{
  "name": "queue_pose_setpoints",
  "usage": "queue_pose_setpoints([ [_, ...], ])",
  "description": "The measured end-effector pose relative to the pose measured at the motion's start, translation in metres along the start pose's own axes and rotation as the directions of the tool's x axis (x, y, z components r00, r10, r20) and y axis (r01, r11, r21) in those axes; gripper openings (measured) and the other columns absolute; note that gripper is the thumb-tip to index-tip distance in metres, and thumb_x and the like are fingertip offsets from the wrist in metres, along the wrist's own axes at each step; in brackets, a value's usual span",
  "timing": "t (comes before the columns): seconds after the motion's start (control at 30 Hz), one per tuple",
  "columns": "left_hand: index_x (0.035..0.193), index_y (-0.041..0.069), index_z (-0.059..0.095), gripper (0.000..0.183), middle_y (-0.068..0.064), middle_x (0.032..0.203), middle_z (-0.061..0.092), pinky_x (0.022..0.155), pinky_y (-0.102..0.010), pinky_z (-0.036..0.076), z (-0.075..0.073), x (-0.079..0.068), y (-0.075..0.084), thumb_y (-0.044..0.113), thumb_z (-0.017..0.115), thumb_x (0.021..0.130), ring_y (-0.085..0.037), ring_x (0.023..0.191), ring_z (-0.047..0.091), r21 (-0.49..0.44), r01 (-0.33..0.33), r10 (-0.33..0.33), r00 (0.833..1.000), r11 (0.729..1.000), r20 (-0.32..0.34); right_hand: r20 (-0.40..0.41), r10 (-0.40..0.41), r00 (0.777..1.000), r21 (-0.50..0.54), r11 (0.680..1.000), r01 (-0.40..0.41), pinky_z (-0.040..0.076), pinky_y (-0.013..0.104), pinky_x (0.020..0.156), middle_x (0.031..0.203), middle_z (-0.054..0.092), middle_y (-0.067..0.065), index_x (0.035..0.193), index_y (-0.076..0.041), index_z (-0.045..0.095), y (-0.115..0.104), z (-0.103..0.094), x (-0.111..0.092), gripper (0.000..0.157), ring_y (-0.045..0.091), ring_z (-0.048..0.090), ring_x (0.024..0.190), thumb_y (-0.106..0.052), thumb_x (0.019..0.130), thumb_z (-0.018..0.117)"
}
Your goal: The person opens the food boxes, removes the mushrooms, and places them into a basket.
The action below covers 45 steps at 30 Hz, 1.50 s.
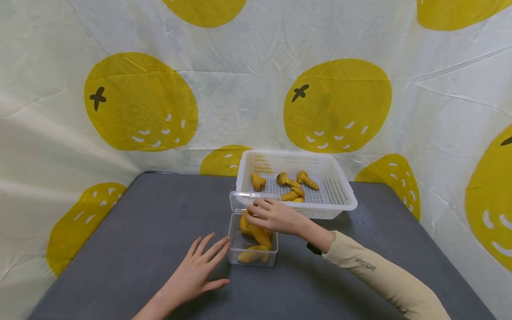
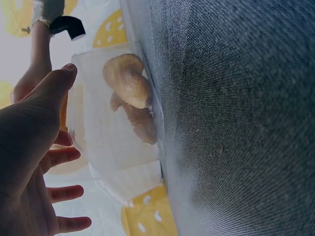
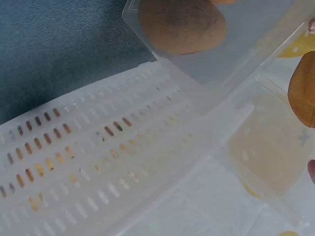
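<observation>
A clear plastic box (image 1: pixel 253 258) with its lid (image 1: pixel 240 201) flipped up at the back stands on the dark table. Yellow-brown mushrooms (image 1: pixel 250 255) lie in it, also showing through its wall in the left wrist view. Above the box's back part, my right hand (image 1: pixel 276 216) grips a mushroom (image 3: pixel 302 91) with its fingertips; the fingers partly cover it in the head view. My left hand (image 1: pixel 196 266) is spread beside the box's left side, fingers extended and holding nothing. In the left wrist view, its thumb (image 2: pixel 61 81) is close to the box rim; whether it touches cannot be told.
A white perforated basket (image 1: pixel 340 195) stands right behind the box, with several mushrooms (image 1: pixel 307 180) inside. The dark grey table (image 1: pixel 168 213) extends to both sides. A white cloth (image 1: pixel 240 102) printed with yellow fruit hangs behind and at the sides.
</observation>
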<state>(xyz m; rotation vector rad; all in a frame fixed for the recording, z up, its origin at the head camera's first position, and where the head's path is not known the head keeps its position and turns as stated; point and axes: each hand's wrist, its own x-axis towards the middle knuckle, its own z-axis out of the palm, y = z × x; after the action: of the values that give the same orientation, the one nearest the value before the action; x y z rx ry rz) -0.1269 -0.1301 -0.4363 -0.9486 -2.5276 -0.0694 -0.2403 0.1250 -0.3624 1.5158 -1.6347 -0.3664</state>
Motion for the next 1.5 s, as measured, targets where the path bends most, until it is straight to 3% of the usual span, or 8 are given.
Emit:
queue_pose_setpoints([
  [0.13,0.135,0.017,0.042,0.078,0.001,0.139,0.040,0.092,-0.054,0.035,0.001,0.000,0.000,0.060,0.060,0.072,-0.030,0.125,0.036,0.002,-0.004,0.004,1.000,1.000,-0.016,-0.022,0.006,1.000,0.002,1.000,-0.006,0.047,0.025,0.077,0.103,0.060,0.001,0.106,-0.015,0.057,0.001,-0.008,-0.006,0.018,0.015,0.054,0.091,-0.015,0.089,0.052],
  [0.5,0.134,0.016,0.042,0.079,0.000,0.138,0.041,0.092,-0.054,0.035,-0.001,0.000,0.000,0.060,0.060,0.071,-0.030,0.125,0.036,0.007,-0.012,0.012,1.000,1.000,-0.026,-0.076,0.073,0.994,0.020,0.997,-0.072,0.047,0.029,0.074,0.099,0.060,0.004,0.108,-0.012,0.055,0.019,-0.037,-0.039,0.034,0.018,0.055,0.088,-0.006,0.098,0.024],
  [0.73,0.133,0.015,0.043,0.079,-0.001,0.137,0.042,0.091,-0.054,0.036,-0.001,0.000,0.000,0.059,0.061,0.071,-0.031,0.124,0.036,0.011,-0.009,0.009,1.000,1.000,-0.026,-0.107,0.115,0.988,0.052,0.993,-0.110,0.047,0.029,0.068,0.096,0.061,0.007,0.105,-0.008,0.058,0.042,-0.053,-0.062,0.030,0.021,0.055,0.085,-0.005,0.097,0.029],
  [1.1,0.134,0.015,0.043,0.078,-0.001,0.137,0.042,0.092,-0.054,0.035,-0.001,0.000,0.001,0.060,0.060,0.072,-0.031,0.124,0.037,0.008,-0.005,0.005,1.000,1.000,-0.014,-0.055,0.219,0.974,0.032,0.975,-0.218,0.048,0.033,0.066,0.092,0.060,0.009,0.103,-0.007,0.059,0.081,-0.066,-0.091,0.035,0.025,0.052,0.085,-0.008,0.097,0.025],
  [1.2,0.134,0.015,0.043,0.078,-0.001,0.138,0.042,0.092,-0.054,0.035,0.000,0.000,0.002,0.060,0.060,0.072,-0.031,0.124,0.038,0.007,0.000,0.000,1.000,1.000,-0.006,-0.036,0.258,0.965,0.014,0.966,-0.258,0.049,0.035,0.066,0.091,0.060,0.011,0.103,-0.007,0.058,0.093,-0.062,-0.098,0.027,0.026,0.053,0.085,-0.006,0.095,0.033],
  [1.27,0.134,0.015,0.043,0.079,-0.001,0.138,0.042,0.092,-0.054,0.035,0.000,0.000,0.002,0.060,0.060,0.071,-0.032,0.123,0.038,0.009,0.002,-0.002,1.000,1.000,-0.007,-0.015,0.285,0.959,0.009,0.959,-0.284,0.049,0.036,0.064,0.091,0.060,0.012,0.102,-0.007,0.058,0.101,-0.058,-0.100,0.018,0.028,0.053,0.084,-0.001,0.090,0.047],
  [1.43,0.134,0.015,0.043,0.079,0.000,0.138,0.042,0.092,-0.054,0.036,0.002,0.000,0.002,0.060,0.061,0.071,-0.031,0.123,0.038,0.014,-0.002,0.002,1.000,1.000,-0.018,0.033,0.336,0.941,0.007,0.942,-0.337,0.048,0.037,0.062,0.092,0.060,0.014,0.101,-0.007,0.060,0.120,-0.045,-0.103,0.040,0.029,0.052,0.085,0.005,0.064,0.073],
  [1.5,0.134,0.015,0.042,0.079,0.000,0.138,0.041,0.092,-0.054,0.036,0.003,0.000,0.002,0.059,0.061,0.071,-0.031,0.124,0.037,0.011,-0.006,0.006,1.000,1.000,-0.023,0.042,0.353,0.934,0.005,0.935,-0.354,0.048,0.038,0.063,0.091,0.060,0.014,0.099,-0.007,0.061,0.127,-0.038,-0.102,0.039,0.030,0.052,0.085,0.004,0.063,0.074],
])
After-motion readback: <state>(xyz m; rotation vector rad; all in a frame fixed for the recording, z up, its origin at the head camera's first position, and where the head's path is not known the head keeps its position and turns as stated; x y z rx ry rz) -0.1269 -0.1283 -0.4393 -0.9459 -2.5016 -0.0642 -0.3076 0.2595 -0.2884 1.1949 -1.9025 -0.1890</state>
